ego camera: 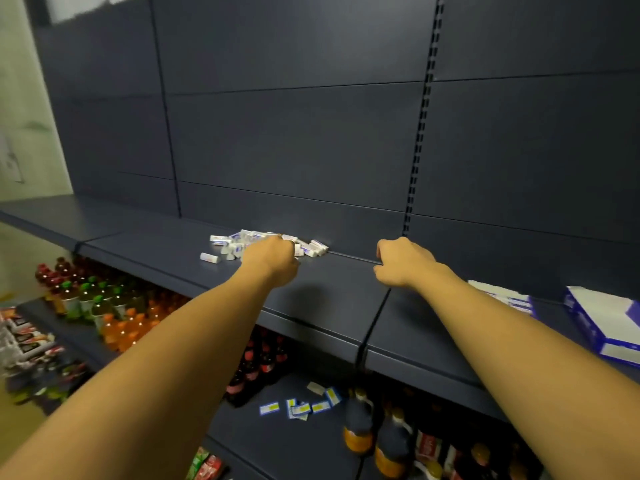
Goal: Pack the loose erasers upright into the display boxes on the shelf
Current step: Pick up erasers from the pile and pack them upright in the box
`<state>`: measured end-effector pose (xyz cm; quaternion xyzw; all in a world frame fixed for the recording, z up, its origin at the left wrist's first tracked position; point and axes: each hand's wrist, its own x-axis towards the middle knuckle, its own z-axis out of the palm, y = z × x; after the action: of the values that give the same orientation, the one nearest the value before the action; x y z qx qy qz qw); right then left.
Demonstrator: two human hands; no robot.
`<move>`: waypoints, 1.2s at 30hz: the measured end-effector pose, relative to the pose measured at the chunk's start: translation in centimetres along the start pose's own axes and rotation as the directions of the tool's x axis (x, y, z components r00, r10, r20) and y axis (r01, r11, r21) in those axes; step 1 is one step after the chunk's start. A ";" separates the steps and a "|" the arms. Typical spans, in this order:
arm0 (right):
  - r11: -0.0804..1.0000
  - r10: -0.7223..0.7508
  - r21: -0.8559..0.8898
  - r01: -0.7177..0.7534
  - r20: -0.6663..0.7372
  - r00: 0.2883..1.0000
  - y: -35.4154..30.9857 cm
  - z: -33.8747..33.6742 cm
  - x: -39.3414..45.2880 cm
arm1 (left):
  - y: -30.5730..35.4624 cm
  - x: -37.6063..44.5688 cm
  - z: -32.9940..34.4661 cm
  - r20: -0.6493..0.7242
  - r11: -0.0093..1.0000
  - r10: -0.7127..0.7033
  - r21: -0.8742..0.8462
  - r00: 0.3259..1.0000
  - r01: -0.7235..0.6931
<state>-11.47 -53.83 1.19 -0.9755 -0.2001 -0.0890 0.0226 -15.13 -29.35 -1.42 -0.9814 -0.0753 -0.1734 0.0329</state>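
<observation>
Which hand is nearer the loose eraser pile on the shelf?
Left. The left hand is at the eraser pile, covering its near edge; the right hand is apart, to the pile's right.

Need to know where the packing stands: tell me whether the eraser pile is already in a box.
No, the erasers lie loose on the shelf, far from the boxes at the right.

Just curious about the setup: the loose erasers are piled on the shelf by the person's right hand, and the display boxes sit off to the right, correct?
Not quite. The head view shows the loose erasers piled by the left hand, not the right hand. The display boxes do sit to the right on the shelf.
</observation>
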 end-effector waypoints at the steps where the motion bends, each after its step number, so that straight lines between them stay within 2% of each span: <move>1: 1.000 -0.002 0.000 0.002 0.005 1.000 -1.2 0.1 0.6 | -1.3 0.0 0.0 0.024 1.000 -0.014 0.002 1.000 0.014; 4: 1.000 -0.005 0.011 0.005 0.027 1.000 -4.6 0.7 2.3 | -5.1 0.4 0.2 0.075 1.000 -0.020 0.002 0.997 0.020; 11: 0.998 0.026 0.049 -0.028 0.036 0.999 -12.2 1.9 7.2 | -14.7 3.3 1.1 0.099 0.998 -0.025 -0.063 0.995 0.031; 19: 0.998 0.065 0.023 -0.066 0.016 0.998 -16.9 2.7 13.3 | -22.4 7.7 3.2 0.096 0.991 -0.025 -0.132 0.995 0.037; 27: 0.997 0.065 0.043 -0.066 0.026 0.998 -18.2 5.7 19.9 | -24.7 14.0 8.2 0.147 0.989 0.034 -0.145 0.989 -0.013; 36: 0.995 0.033 0.089 -0.037 0.043 0.998 -17.7 7.9 26.3 | -23.3 21.1 10.6 0.168 0.954 0.271 -0.181 0.948 -0.240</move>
<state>6.62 -26.75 -1.62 -0.9785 -0.1870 -0.0590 0.0639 4.32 -2.49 -3.19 -0.9944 0.0640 -0.0784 -0.0300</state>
